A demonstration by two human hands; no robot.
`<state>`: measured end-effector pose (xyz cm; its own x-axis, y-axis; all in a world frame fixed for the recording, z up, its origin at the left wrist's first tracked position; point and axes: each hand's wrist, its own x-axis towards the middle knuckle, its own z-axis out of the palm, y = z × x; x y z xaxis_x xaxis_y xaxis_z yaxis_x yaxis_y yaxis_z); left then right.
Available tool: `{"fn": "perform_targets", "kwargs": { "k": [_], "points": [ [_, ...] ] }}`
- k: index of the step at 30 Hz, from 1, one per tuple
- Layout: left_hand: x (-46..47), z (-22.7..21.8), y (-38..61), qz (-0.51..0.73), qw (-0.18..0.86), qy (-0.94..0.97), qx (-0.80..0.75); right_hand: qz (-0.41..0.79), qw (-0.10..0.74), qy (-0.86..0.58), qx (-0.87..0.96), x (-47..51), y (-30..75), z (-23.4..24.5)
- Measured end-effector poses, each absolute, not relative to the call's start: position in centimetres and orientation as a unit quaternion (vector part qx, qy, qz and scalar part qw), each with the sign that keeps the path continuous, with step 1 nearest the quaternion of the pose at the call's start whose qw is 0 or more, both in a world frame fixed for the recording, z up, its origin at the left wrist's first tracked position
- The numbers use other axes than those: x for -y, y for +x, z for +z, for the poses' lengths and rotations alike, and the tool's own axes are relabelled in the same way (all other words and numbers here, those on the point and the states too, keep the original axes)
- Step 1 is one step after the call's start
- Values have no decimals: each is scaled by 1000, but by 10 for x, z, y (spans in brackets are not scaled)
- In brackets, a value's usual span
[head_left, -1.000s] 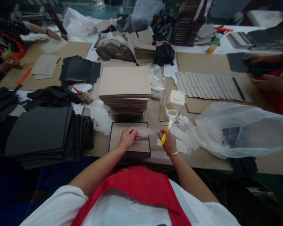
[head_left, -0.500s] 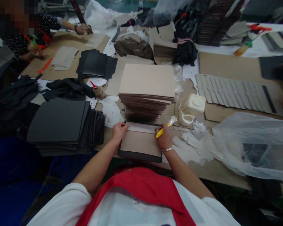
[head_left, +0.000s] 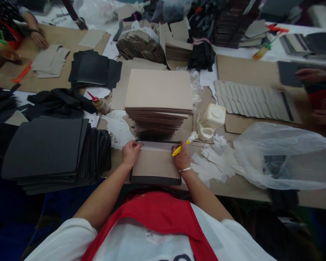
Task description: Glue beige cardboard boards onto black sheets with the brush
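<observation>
A tan board on a black backing lies at the table's near edge in front of me. A pale strip runs along its far edge. My left hand presses fingers on the strip's left end. My right hand rests at the strip's right end and grips a yellow-handled brush, bristles pointing up and right. Right behind the board stands a tall stack of tan boards.
Black sheets are stacked at left. A glue bottle with red tip, a white glue tub, paper scraps and a clear plastic bag lie around. Other people's hands work at far left and right.
One second ago both hands held the pale strip up over the board; it now lies along the far edge with both hands pressing its ends. The camera view shifted slightly.
</observation>
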<state>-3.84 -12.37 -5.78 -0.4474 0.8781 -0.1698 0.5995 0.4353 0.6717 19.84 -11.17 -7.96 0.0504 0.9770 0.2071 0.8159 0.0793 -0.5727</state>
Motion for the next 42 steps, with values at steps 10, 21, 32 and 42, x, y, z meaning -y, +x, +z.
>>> {"fn": "perform_targets", "kwargs": {
  "k": [10,21,32,42],
  "points": [
    [133,-55,-35,218,105,588,-772,89,293,-670,676,115,212,-75],
    [152,-59,-14,-1,126,789,-601,99,214,-508,829,142,193,-77],
    [220,66,-196,168,-94,564,-803,97,309,-487,811,141,208,-76],
    [228,92,-363,31,95,326,-940,87,344,-503,788,163,201,-40]
  ]
}}
